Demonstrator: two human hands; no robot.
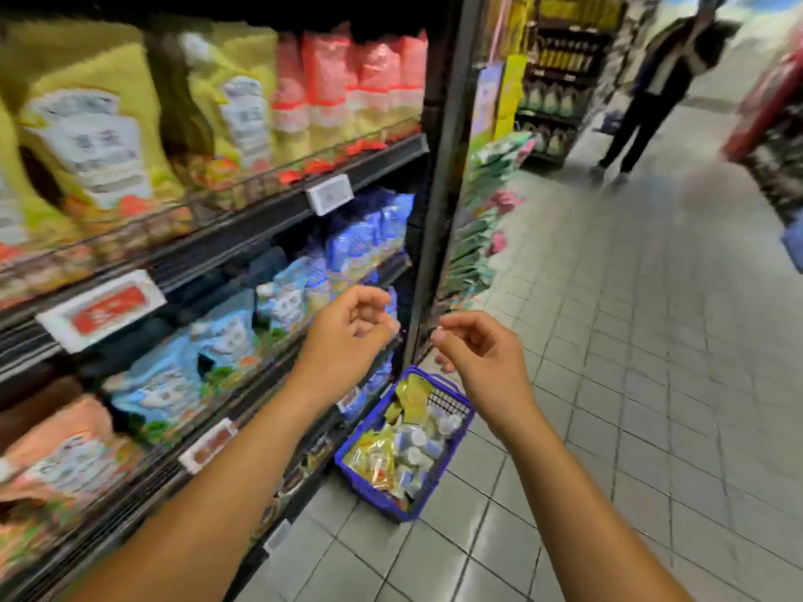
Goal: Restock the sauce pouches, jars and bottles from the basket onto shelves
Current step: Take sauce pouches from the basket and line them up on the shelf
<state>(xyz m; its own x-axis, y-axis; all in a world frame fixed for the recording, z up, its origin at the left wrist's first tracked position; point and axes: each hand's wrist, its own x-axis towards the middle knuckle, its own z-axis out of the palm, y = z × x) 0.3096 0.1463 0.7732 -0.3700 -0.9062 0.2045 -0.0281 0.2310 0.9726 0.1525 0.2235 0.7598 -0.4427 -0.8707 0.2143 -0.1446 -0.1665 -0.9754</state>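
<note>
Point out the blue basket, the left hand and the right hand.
blue basket (pixel 369 488), head view, near side wall.
left hand (pixel 347 336), head view, back of hand.
right hand (pixel 484 358), head view, back of hand.

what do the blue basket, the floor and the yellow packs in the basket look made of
Basket: likely moulded plastic, matte blue, with an open grid wall. Floor: probably ceramic tile, pale grey, slight sheen, dark grout lines. Yellow packs: seemingly thin plastic film, glossy and crinkled; blur hides detail.
</note>
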